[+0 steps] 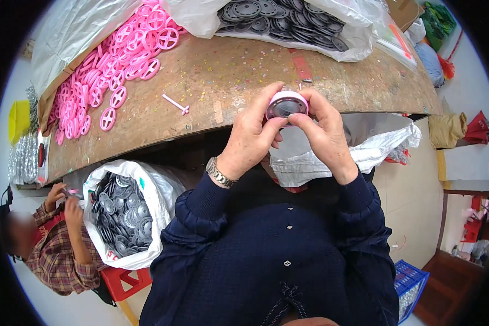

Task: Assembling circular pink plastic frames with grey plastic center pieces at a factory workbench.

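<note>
Above the table's near edge, a small toy wheel (287, 106) with a pink rim and a dark grey face sits between my two hands. My left hand (249, 133) grips its left side, thumb at the lower edge. On the opposite side, my right hand (326, 130) has its fingers round the rim and its thumb pressing the bottom of the grey disc. Both thumbs meet near the disc's lower edge. The wheel's underside is hidden by my fingers. Beneath my hands, a white plastic sack (309, 163) hangs open at the table edge.
Pink spoked rings (116, 65) are heaped on the worn table (223, 70), with a pink stick (174, 103) nearer me. Grey discs (261, 24) spill from a far bag; more fill a white sack (160, 239) at left. A co-worker (65, 250) sits beyond it. A blue crate (410, 288) stands right.
</note>
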